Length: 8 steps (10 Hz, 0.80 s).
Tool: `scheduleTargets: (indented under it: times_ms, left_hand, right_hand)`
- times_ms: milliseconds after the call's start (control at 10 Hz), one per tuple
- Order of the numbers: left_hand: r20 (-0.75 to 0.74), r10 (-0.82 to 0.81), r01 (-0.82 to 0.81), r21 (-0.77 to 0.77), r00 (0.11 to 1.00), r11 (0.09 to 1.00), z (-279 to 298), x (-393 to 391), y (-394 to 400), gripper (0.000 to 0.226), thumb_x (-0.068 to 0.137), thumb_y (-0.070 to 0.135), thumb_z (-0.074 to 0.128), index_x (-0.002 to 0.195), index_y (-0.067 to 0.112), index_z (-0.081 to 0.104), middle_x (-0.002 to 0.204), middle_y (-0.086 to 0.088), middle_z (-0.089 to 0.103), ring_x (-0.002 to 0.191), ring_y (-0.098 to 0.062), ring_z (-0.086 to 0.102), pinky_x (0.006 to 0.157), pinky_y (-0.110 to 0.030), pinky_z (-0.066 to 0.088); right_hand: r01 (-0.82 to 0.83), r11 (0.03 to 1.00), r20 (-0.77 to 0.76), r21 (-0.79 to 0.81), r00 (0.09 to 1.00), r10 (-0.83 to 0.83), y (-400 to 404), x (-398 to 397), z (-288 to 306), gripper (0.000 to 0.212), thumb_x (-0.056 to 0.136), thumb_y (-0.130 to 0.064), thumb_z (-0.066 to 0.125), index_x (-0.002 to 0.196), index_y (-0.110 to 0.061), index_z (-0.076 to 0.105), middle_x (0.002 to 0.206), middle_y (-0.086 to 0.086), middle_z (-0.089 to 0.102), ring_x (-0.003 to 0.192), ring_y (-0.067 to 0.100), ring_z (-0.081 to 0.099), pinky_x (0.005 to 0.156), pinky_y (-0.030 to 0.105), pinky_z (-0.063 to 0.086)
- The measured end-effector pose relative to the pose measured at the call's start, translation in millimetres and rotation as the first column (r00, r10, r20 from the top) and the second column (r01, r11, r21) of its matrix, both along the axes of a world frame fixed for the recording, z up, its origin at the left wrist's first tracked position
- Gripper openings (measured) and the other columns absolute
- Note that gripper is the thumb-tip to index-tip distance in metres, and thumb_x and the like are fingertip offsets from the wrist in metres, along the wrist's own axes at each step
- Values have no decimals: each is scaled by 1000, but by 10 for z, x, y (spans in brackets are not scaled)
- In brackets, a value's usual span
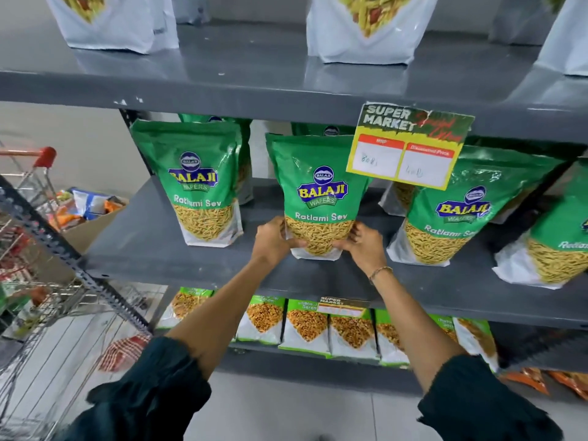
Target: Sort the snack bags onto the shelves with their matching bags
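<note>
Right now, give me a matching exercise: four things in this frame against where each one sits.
Things:
1. held bag
2. white bags
3. price card
4. cart

Places:
A. far left, off the shelves
B. top shelf
C. middle shelf, between both hands
D. hanging from the top shelf's edge

Pairs: 1-C, 2-B, 3-D, 4-A

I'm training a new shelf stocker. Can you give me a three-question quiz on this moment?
1. True or false: both hands grip the middle Ratlami Sev bag.
2. Where does the price tag hang? A) top shelf edge B) shopping cart C) floor
3. Fill in: the wrist with a bracelet belongs to the ___ hand.

Key: 1 true, left hand and right hand at its lower corners; 2 A; 3 right.
</note>
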<state>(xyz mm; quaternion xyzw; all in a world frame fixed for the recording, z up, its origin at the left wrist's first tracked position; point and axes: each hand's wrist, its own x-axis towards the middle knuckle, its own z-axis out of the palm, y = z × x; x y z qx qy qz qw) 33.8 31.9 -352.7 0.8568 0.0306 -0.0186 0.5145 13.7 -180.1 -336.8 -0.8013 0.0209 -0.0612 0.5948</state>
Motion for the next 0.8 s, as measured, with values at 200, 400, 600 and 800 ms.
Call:
scheduleTargets:
  times_ms: [200, 400, 600, 800]
  left_hand:
    - [-12, 15, -15, -17, 1000, 1000, 191, -27, -188, 68, 50, 21, 90, 111, 8, 62, 110, -10, 72, 101, -22, 67, 92, -43, 54]
    - [6, -12, 12, 2, 1000, 1000, 180, -31, -202, 74, 53, 26, 89, 118, 8, 58, 116, -11, 69, 107, -24, 65, 96, -44, 52]
    - [25, -70, 69, 40, 997, 997, 243, -164, -251, 67, 72, 27, 77, 129, 8, 47, 125, -15, 63, 117, -30, 57, 98, -38, 45]
    - [-73, -112, 120, 116, 991, 986, 274, -322, -273, 64, 93, 27, 51, 144, 5, 20, 142, -20, 46, 128, -40, 45, 99, -42, 39]
  right_hand:
    - [16, 1000, -40, -24, 999, -17, -98, 93, -24, 48, 61, 2, 77, 105, 3, 59, 112, 21, 66, 94, 19, 63, 75, 23, 54]
    - [-1, 1000, -72, 2, 997, 2, -114, 81, -57, 50, 62, 2, 77, 107, 1, 56, 114, 20, 65, 97, 19, 62, 81, 25, 52]
    - [-57, 998, -92, 5, 994, 57, -109, 11, -45, 55, 70, -3, 74, 119, -3, 49, 124, 17, 60, 108, 21, 60, 97, 34, 47]
    - [-163, 961, -132, -222, 982, 136, -90, -207, 39, 75, 75, -29, 70, 136, -17, 30, 129, -3, 52, 119, 13, 48, 99, 33, 41]
